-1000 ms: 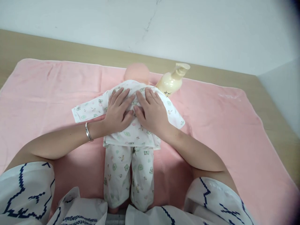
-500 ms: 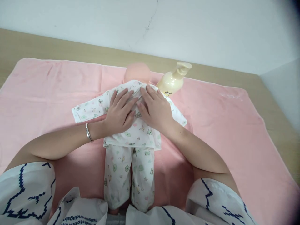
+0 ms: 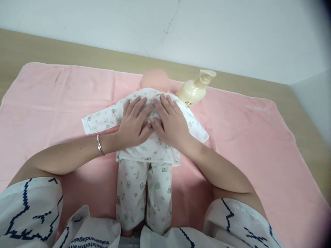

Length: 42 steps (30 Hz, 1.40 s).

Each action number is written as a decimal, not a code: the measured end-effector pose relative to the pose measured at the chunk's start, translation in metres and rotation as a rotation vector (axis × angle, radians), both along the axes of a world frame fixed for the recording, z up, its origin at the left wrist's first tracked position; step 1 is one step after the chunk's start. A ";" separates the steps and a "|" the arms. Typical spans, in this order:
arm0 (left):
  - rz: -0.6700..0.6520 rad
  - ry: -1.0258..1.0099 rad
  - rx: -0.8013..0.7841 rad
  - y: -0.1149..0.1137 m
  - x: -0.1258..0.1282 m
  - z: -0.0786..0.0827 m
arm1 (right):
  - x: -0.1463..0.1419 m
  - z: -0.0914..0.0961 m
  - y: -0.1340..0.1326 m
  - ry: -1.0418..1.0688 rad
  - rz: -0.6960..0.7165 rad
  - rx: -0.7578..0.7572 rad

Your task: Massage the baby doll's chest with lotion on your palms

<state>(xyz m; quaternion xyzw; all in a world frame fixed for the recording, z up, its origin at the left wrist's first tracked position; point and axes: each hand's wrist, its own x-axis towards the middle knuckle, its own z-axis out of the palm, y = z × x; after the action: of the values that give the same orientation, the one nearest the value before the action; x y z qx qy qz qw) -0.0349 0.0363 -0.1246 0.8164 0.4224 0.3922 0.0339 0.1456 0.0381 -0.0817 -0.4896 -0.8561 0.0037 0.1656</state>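
A baby doll [image 3: 155,79] lies stretched out in front of me, its smooth head pointing away and its face not visible. It wears a white printed top [image 3: 152,151] and matching trousers [image 3: 131,193]. My left hand [image 3: 134,122] rests flat on the upper part of the top, fingers spread. Beside it, my right hand [image 3: 172,122] also lies flat on the cloth, fingers stretched out. The two thumbs meet or nearly meet in the middle. Neither hand grips anything. The doll's sleeves spread out to both sides, and its hands are hidden.
A cream pump bottle [image 3: 193,91] lies tilted by the doll's head on the right. Under everything is a pink mat [image 3: 245,144] on a wooden table [image 3: 103,55]. A white wall [image 3: 103,24] with a crack rises behind the table.
Both hands stay on the doll's top; the right fingers have shifted slightly, the thumbs have come closer together, and the cloth between the hands looks smoother. The view has shifted a little.
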 end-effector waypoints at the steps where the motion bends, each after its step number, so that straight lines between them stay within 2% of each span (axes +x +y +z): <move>1: -0.009 -0.002 0.014 0.000 0.000 0.000 | -0.001 -0.001 0.001 0.002 0.011 -0.024; 6: -0.083 -0.058 0.168 0.000 -0.001 -0.001 | -0.007 0.004 -0.023 -0.041 -0.026 -0.043; 9: -0.068 -0.069 0.118 -0.001 -0.002 0.000 | -0.008 0.007 -0.031 -0.051 -0.048 -0.026; 16: 0.003 -0.110 -0.028 0.001 -0.003 -0.004 | 0.002 0.003 -0.004 0.021 -0.084 -0.022; 19: 0.010 -0.125 -0.034 0.001 -0.003 -0.006 | 0.005 0.002 0.000 0.083 -0.112 0.061; 23: -0.005 -0.129 -0.012 0.002 -0.003 -0.005 | 0.004 -0.003 -0.004 0.069 0.005 0.173; 27: -0.029 -0.136 0.009 0.002 -0.004 -0.005 | 0.002 -0.005 -0.005 0.019 0.134 0.094; 31: -0.029 -0.152 0.020 0.002 -0.004 -0.006 | 0.002 -0.003 -0.004 0.106 0.094 0.092; 36: -0.025 -0.150 0.009 0.001 -0.004 -0.005 | 0.000 -0.001 -0.005 0.086 0.160 0.008; 42: -0.015 -0.146 -0.011 0.000 -0.003 -0.004 | 0.004 -0.003 0.001 0.126 0.125 0.048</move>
<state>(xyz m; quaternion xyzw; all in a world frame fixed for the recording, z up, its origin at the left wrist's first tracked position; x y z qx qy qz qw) -0.0378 0.0367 -0.1289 0.7886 0.4147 0.4482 0.0722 0.1492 0.0395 -0.0846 -0.4299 -0.8727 0.0241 0.2302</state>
